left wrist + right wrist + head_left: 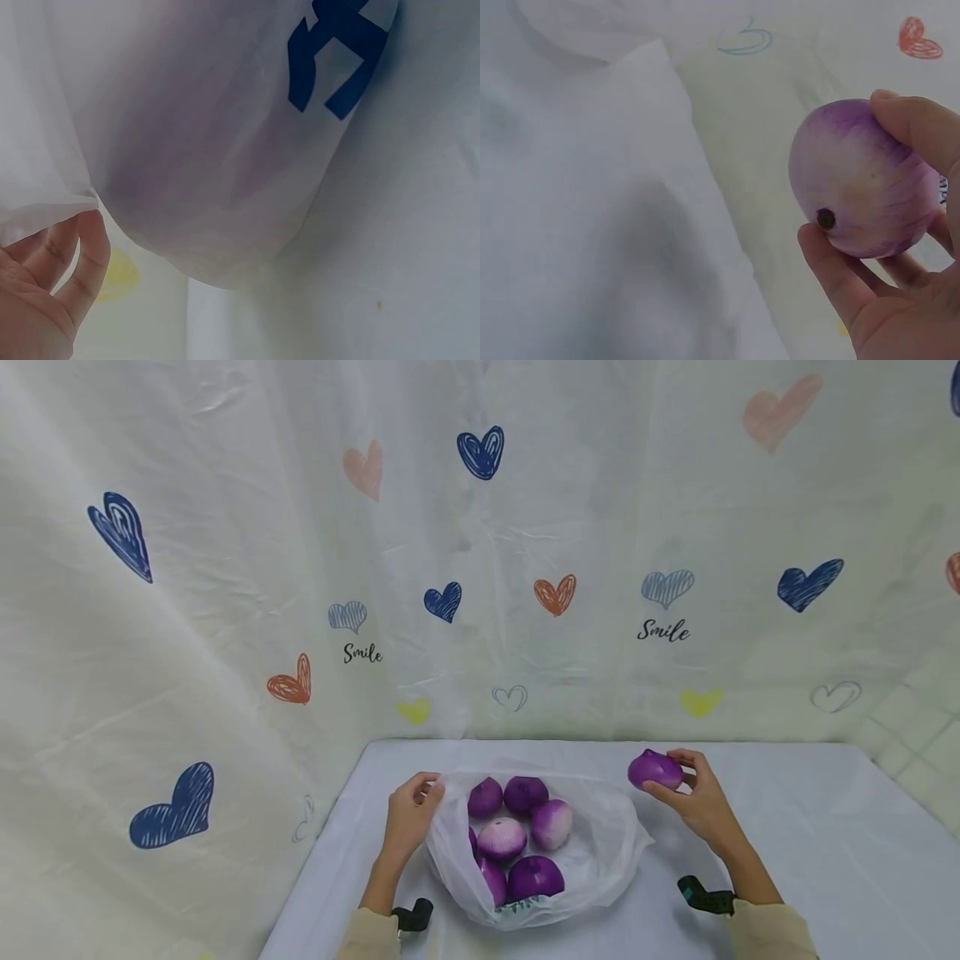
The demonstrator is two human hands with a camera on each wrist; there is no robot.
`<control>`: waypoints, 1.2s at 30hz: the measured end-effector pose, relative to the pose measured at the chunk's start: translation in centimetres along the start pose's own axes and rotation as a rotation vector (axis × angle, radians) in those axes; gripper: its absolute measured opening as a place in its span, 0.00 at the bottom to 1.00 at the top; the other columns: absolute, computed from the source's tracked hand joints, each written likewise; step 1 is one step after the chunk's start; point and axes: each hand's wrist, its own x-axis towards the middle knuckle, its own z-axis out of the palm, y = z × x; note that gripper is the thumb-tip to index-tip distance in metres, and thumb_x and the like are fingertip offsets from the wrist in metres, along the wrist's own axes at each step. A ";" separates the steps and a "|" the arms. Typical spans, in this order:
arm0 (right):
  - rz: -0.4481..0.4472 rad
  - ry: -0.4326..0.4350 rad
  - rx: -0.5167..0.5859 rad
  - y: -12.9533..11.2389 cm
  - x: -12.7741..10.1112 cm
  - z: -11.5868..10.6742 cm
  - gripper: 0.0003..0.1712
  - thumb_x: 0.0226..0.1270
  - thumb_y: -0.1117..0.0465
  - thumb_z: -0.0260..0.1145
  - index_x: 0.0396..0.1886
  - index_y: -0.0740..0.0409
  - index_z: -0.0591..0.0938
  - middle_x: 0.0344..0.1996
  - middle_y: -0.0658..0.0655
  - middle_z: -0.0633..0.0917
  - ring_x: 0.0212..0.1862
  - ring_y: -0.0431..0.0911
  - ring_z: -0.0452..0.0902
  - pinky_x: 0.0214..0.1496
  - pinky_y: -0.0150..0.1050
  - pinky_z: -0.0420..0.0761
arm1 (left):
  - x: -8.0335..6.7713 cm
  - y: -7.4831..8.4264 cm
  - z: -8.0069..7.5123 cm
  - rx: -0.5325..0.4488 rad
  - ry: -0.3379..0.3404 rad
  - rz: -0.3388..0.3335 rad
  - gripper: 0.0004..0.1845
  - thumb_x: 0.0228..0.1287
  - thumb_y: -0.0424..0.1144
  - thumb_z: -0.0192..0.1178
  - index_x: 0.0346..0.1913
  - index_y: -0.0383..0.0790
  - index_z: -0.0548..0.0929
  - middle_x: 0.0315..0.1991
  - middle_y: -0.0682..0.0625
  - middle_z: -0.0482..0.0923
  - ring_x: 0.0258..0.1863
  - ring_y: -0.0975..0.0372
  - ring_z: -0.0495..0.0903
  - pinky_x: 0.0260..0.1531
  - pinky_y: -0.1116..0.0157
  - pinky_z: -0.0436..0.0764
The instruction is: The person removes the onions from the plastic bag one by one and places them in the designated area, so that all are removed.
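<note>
A white plastic bag [600, 835] lies on the table with its mouth spread wide. Several purple onions [536, 877] sit inside it, some showing paler, whitish sides. My left hand [412, 817] pinches the bag's left rim between thumb and fingers; the left wrist view shows that hand [56, 277] at the edge of the thin plastic, which has blue print on it. Off to the right of the bag, my right hand [701, 802] holds a purple onion [654, 770] above the table. In the right wrist view, the onion [862, 180] is gripped between thumb and fingers, its dark root spot facing the camera.
A white cloth covers the table [810, 827]. Behind it and along the left hangs a pale curtain [585, 527] printed with hearts and the word Smile. Dark straps with camera mounts [705, 896] are worn on both wrists, below beige sleeves.
</note>
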 end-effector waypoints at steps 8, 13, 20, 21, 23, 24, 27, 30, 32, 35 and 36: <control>0.092 -0.009 -0.037 1.5 0.0 -0.2 0.52 0.70 0.44 0.69 0.76 0.67 0.52 0.73 0.74 0.58 0.70 0.73 0.62 0.55 0.34 0.80 | 0.0 -0.1 0.0 0.008 0.017 0.004 0.09 0.70 0.44 0.65 0.47 0.47 0.88 0.33 0.50 0.85 0.28 0.66 0.80 0.31 0.68 0.79; 0.142 -0.023 -0.041 2.6 -0.1 -0.4 0.54 0.70 0.44 0.69 0.77 0.69 0.50 0.74 0.77 0.56 0.71 0.75 0.58 0.67 0.68 0.70 | -0.1 0.0 0.2 -0.002 0.014 -0.003 0.09 0.70 0.45 0.65 0.47 0.47 0.88 0.33 0.50 0.85 0.28 0.65 0.79 0.30 0.68 0.79; 0.170 -0.040 -0.038 4.4 0.0 -0.6 0.57 0.70 0.43 0.69 0.78 0.68 0.47 0.75 0.77 0.53 0.72 0.75 0.55 0.69 0.71 0.64 | 0.0 0.0 0.3 -0.003 -0.001 -0.012 0.09 0.70 0.45 0.65 0.48 0.47 0.88 0.33 0.51 0.85 0.28 0.65 0.79 0.30 0.68 0.79; 0.171 -0.043 -0.038 4.5 0.1 -0.6 0.57 0.69 0.43 0.69 0.78 0.68 0.47 0.75 0.77 0.52 0.73 0.76 0.55 0.70 0.71 0.63 | 0.0 0.0 0.3 -0.003 -0.002 -0.011 0.09 0.70 0.45 0.65 0.48 0.47 0.88 0.33 0.50 0.85 0.28 0.65 0.79 0.31 0.68 0.79; 0.173 -0.053 -0.038 4.8 0.0 -0.7 0.57 0.69 0.44 0.70 0.78 0.69 0.46 0.75 0.78 0.52 0.73 0.76 0.54 0.71 0.71 0.62 | 0.0 0.0 0.3 -0.004 -0.005 -0.010 0.09 0.70 0.45 0.64 0.48 0.47 0.88 0.34 0.50 0.85 0.28 0.65 0.79 0.31 0.68 0.79; 0.175 -0.059 -0.039 4.8 0.0 -0.7 0.57 0.69 0.44 0.70 0.78 0.69 0.46 0.75 0.78 0.52 0.73 0.76 0.54 0.71 0.71 0.61 | 0.1 0.0 0.3 -0.001 -0.006 -0.007 0.10 0.70 0.45 0.64 0.48 0.47 0.88 0.34 0.50 0.85 0.29 0.65 0.79 0.31 0.68 0.79; 0.184 -0.077 -0.039 5.0 -0.1 -0.7 0.58 0.70 0.45 0.70 0.78 0.71 0.45 0.75 0.79 0.52 0.73 0.75 0.55 0.72 0.70 0.61 | 0.0 0.0 0.3 0.000 -0.006 -0.013 0.09 0.71 0.45 0.64 0.48 0.47 0.88 0.34 0.50 0.85 0.30 0.65 0.80 0.32 0.68 0.79; 0.195 -0.087 -0.037 5.1 -0.2 -0.7 0.58 0.70 0.46 0.70 0.78 0.72 0.44 0.75 0.80 0.52 0.73 0.75 0.56 0.72 0.69 0.62 | 0.0 0.0 0.1 0.009 0.005 -0.024 0.09 0.71 0.45 0.65 0.47 0.48 0.88 0.33 0.51 0.84 0.30 0.64 0.80 0.32 0.67 0.79; 0.198 -0.090 -0.034 5.2 -0.2 -0.6 0.58 0.70 0.46 0.70 0.78 0.71 0.44 0.75 0.80 0.51 0.73 0.75 0.56 0.72 0.69 0.62 | 0.0 0.0 -0.1 0.013 0.012 -0.030 0.08 0.70 0.44 0.65 0.47 0.49 0.88 0.33 0.51 0.84 0.29 0.64 0.80 0.32 0.67 0.79; 0.191 -0.097 -0.034 5.3 -0.1 -0.5 0.57 0.70 0.47 0.70 0.78 0.71 0.45 0.75 0.80 0.51 0.73 0.75 0.56 0.71 0.70 0.62 | 0.1 0.1 -0.3 0.015 0.018 -0.028 0.07 0.70 0.43 0.65 0.47 0.49 0.88 0.33 0.51 0.84 0.29 0.64 0.80 0.32 0.68 0.79; 0.188 -0.100 -0.034 5.3 -0.1 -0.5 0.57 0.70 0.47 0.70 0.78 0.71 0.45 0.76 0.80 0.51 0.73 0.76 0.56 0.71 0.70 0.63 | 0.1 0.1 -0.4 0.013 0.019 -0.028 0.07 0.70 0.43 0.65 0.46 0.49 0.88 0.32 0.52 0.84 0.28 0.64 0.80 0.32 0.68 0.79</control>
